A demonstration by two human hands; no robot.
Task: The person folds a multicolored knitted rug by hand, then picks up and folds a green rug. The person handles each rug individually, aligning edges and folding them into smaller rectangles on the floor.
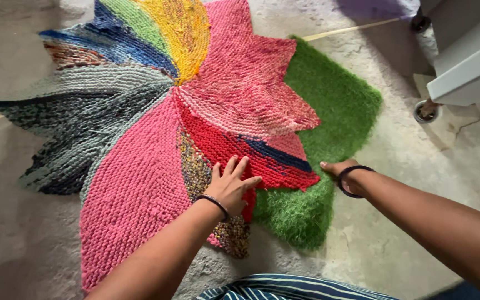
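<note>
A large knitted mat (140, 161) shaped like a flower, with pink, red, grey, blue, green and yellow petals, lies on the concrete floor. Its right petals overlap a green shaggy mat (340, 105). My left hand (231, 186) rests flat with fingers spread on the red petal near the mat's lower middle. My right hand (337, 169) reaches to the edge of the red petal where it meets the green mat; its fingers are mostly hidden, so its grip is unclear. Both wrists wear dark bangles.
A grey metal cabinet or appliance (465, 55) on round feet stands at the upper right. A thin pale stick (351, 29) lies on the floor behind the green mat. Striped cloth (284, 289) shows at the bottom edge.
</note>
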